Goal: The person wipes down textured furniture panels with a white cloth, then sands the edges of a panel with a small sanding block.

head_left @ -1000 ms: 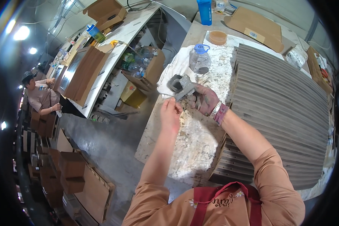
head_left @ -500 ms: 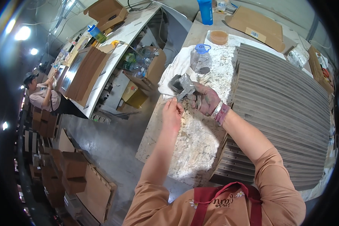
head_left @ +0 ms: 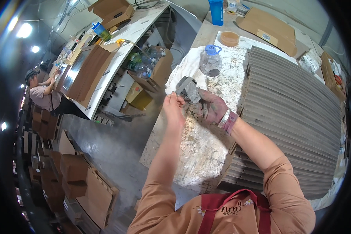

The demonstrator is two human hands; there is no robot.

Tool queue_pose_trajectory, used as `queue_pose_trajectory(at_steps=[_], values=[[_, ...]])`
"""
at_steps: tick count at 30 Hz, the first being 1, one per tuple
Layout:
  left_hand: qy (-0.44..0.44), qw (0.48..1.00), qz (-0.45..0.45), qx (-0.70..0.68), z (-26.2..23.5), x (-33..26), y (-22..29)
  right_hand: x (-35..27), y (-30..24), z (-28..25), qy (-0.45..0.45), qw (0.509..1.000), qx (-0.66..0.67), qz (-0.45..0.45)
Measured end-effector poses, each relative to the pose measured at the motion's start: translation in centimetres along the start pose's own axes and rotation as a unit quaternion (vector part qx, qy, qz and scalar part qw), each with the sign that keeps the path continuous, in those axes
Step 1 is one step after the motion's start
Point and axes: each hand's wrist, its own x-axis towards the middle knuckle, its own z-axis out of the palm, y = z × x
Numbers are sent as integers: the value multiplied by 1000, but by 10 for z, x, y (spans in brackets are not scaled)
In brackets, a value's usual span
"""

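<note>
Since the earlier frames, the crumpled grey rag-like wad [head_left: 188, 87] has turned in the grip, its strip no longer stretched toward the bare left hand [head_left: 174, 107], which has shifted up and left. The right hand [head_left: 214, 108], in a stained pinkish glove, is closed on the wad's lower right side. The left fingertips are bunched beside its lower left edge; whether they pinch it, I cannot tell. Just beyond the grip lie a white cloth [head_left: 181, 72] and a clear blue-capped plastic jug [head_left: 211, 64]. Right of the grip is a stack of grey ridged slats [head_left: 292, 117]; below it, the stained worktable [head_left: 195, 156].
</note>
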Motion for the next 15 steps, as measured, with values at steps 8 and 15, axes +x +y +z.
queue_pose_trajectory(at_steps=[8,15], values=[[-51,926,168,334,3,11,37,26,-16,-26,78,806,-528,-255],[-93,858,235,448,16,-1,42,52,-13,2,92,625,-687,-358]])
